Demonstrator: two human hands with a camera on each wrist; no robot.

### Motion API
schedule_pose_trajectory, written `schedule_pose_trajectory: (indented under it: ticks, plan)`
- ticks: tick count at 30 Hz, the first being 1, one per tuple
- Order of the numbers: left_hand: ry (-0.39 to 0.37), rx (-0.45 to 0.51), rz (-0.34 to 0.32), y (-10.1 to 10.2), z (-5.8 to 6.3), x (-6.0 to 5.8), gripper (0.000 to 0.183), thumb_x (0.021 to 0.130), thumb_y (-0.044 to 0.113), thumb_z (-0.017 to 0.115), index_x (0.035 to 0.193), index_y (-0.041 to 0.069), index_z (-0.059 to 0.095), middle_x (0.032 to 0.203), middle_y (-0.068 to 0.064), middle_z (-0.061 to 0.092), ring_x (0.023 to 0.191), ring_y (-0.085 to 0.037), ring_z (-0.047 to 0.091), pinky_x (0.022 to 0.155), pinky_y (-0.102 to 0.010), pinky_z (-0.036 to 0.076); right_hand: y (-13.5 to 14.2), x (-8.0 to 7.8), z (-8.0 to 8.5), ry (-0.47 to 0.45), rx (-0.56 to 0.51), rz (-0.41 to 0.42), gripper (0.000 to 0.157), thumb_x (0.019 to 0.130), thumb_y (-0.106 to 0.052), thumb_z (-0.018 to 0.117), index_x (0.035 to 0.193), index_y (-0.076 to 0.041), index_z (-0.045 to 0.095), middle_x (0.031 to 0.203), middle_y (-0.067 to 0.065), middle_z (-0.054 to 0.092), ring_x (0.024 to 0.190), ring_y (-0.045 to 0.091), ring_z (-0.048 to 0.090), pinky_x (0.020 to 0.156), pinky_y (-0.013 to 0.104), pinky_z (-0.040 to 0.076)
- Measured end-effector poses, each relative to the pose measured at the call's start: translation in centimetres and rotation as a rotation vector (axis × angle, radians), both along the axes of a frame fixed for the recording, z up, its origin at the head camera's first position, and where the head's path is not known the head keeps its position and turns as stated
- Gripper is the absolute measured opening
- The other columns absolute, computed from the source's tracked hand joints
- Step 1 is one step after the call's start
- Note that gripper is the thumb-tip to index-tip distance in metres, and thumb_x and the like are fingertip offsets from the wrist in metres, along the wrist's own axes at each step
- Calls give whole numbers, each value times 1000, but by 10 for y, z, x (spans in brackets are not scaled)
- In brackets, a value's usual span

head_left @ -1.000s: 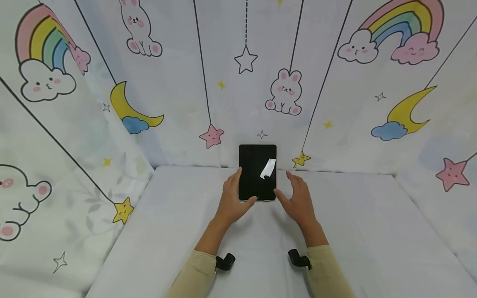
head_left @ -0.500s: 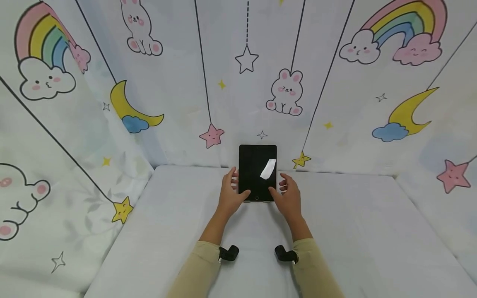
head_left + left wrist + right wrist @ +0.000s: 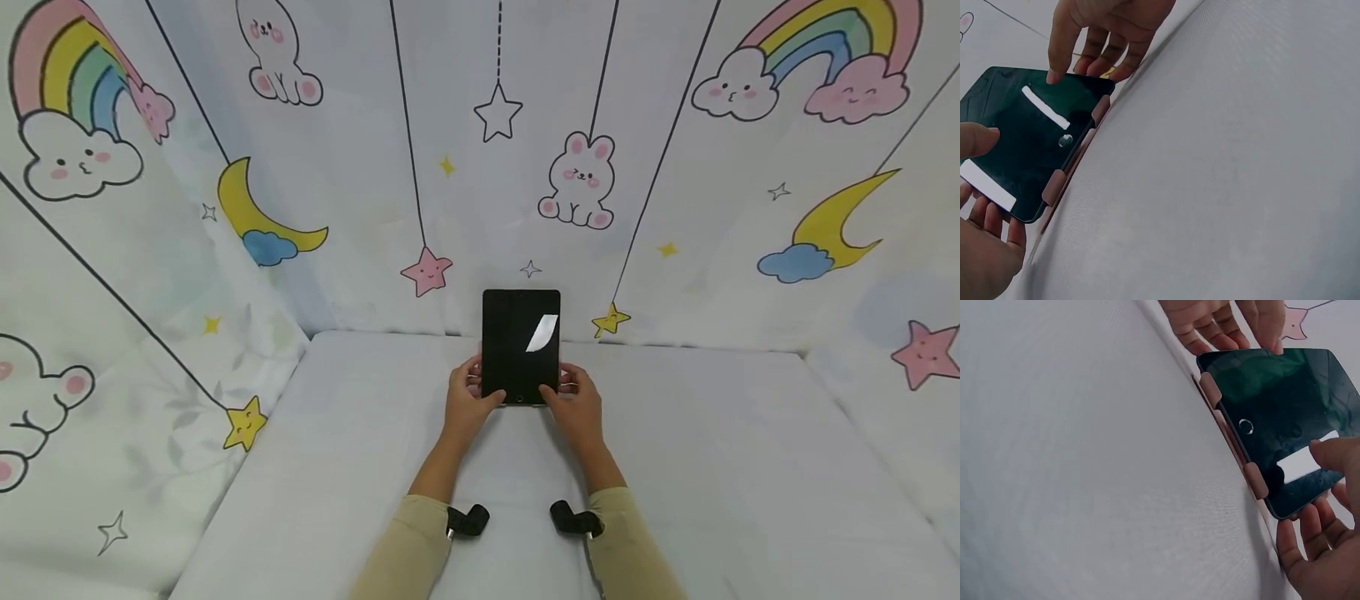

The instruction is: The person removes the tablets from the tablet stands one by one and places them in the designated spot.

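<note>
A black tablet point(image 3: 513, 346) leans upright at the back of the table, a white reflection on its screen and a round home button near the bottom. Pinkish clips point(image 3: 1255, 480) of a stand hold its lower edge. My left hand point(image 3: 465, 410) grips the tablet's lower left side, thumb over the front and fingers curled at the edge and behind. On the opposite side my right hand point(image 3: 577, 415) holds it the same way. In the left wrist view, the fingers point(image 3: 991, 219) of the left hand reach under the tablet's side edge.
The white-covered table point(image 3: 720, 467) extends to both sides and in front. Right behind the tablet rises a fabric backdrop point(image 3: 360, 192) printed with rabbits, stars, moons and rainbows. Each sleeve carries a black wrist camera point(image 3: 468, 521).
Both hands have closed in on the tablet's lower sides. The right hand has come inward from the right, and the fingers now curl behind the edges. The tablet itself stays about where it was.
</note>
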State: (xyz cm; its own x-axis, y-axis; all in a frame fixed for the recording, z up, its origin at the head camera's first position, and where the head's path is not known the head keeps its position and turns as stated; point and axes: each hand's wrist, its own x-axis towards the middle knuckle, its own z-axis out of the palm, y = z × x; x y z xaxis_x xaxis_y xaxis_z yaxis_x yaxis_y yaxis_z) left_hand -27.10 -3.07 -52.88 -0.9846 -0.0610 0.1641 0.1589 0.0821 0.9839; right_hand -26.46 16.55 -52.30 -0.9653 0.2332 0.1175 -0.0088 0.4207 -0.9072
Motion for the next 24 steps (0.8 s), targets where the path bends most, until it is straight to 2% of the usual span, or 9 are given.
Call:
schedule_pose_trajectory:
  ticks: [3, 5, 12, 16, 20, 24]
  plan:
    - [5, 12, 2, 0, 0, -2, 71, 77, 1, 78, 141, 15, 49, 121, -14, 48, 111, -29, 47, 96, -46, 47, 2, -2, -2, -1, -46, 4, 54, 85, -20, 76, 133, -15, 54, 115, 10, 57, 105, 24, 57, 90, 39, 52]
    - [12, -12, 16, -1, -1, -2, 70, 77, -3, 75, 140, 17, 51, 120, -11, 50, 110, -25, 49, 94, -42, 49, 3, -3, -3, 1, -56, 4, 55, 83, -14, 77, 133, -14, 54, 115, 10, 58, 104, 24, 58, 90, 38, 52]
    - [29, -51, 98, -3, -10, -3, 58, 77, -10, 70, 130, 13, 61, 109, -10, 59, 99, -21, 58, 85, -30, 54, 3, -6, -14, 5, -1, -22, 55, 79, -1, 78, 129, -12, 56, 109, 13, 61, 100, 25, 59, 91, 40, 53]
    - [32, -53, 128, -2, -12, -5, 57, 75, -13, 68, 126, 13, 64, 106, -10, 60, 95, -20, 59, 81, -26, 55, 4, -8, -17, 29, 15, -33, 54, 78, 0, 77, 126, -10, 56, 106, 13, 62, 97, 25, 60, 88, 40, 54]
    - [55, -85, 131, -1, -13, -6, 61, 76, -16, 65, 128, 15, 63, 106, -10, 59, 95, -20, 58, 81, -27, 55, 3, -10, -18, 47, 20, -42, 53, 77, 1, 77, 125, -8, 56, 104, 12, 61, 95, 25, 59, 86, 40, 54]
    - [77, -106, 129, -2, -14, -6, 62, 75, -18, 63, 129, 13, 63, 104, -11, 59, 94, -20, 58, 80, -26, 55, 0, -10, -19, 27, 32, -58, 52, 78, -1, 77, 125, -8, 56, 105, 11, 60, 97, 24, 58, 87, 41, 54]
